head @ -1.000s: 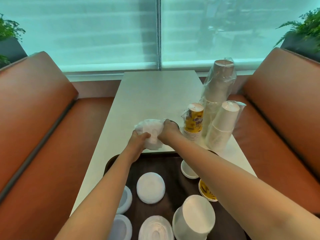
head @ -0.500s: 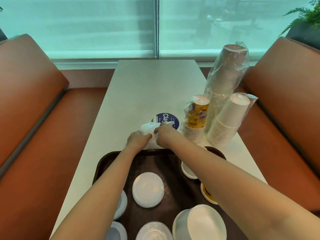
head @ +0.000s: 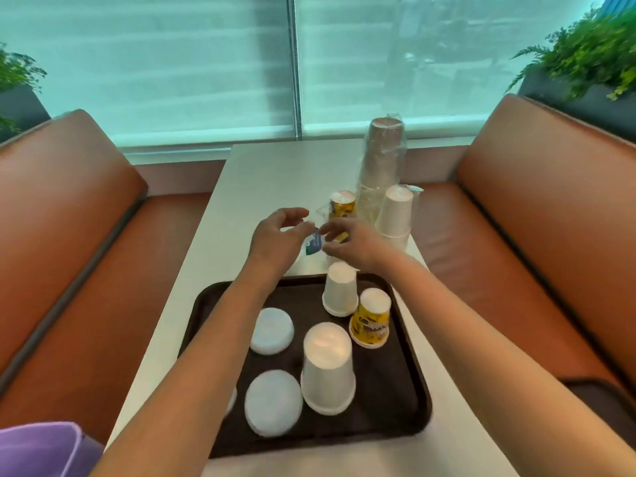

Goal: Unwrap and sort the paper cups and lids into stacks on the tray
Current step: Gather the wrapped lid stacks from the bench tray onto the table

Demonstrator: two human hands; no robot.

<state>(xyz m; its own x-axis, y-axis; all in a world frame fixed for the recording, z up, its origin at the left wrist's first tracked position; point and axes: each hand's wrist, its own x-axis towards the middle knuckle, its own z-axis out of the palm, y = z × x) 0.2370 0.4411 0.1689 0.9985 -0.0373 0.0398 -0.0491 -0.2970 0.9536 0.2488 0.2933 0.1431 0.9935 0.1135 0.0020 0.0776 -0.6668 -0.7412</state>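
Note:
My left hand (head: pixel 277 235) and right hand (head: pixel 347 244) hover over the white table (head: pixel 275 173) just beyond the dark tray (head: pixel 409 390). My right hand pinches a clear plastic wrapper with a blue label (head: pixel 313 244). The left hand's fingers are loosely curved beside the wrapper; contact is unclear. On the tray stand upside down a small white cup (head: pixel 340 290), a yellow printed cup (head: pixel 371 320) and a large white cup (head: pixel 327 368), next to two white lids (head: pixel 272 330) (head: pixel 273 402). My left forearm hides part of a third lid.
Wrapped stacks stand at the table's right side: brown cups (head: pixel 382 163), white cups (head: pixel 395 211) and yellow cups (head: pixel 342 203). Orange bench seats (head: pixel 86 270) flank the table. A purple object (head: pixel 38 449) sits at the bottom left, and a window lies beyond.
The white bundle that both hands gripped is gone from them; only clear film with the blue label is between them now. The left hand has loosened, and the camera has tilted up.

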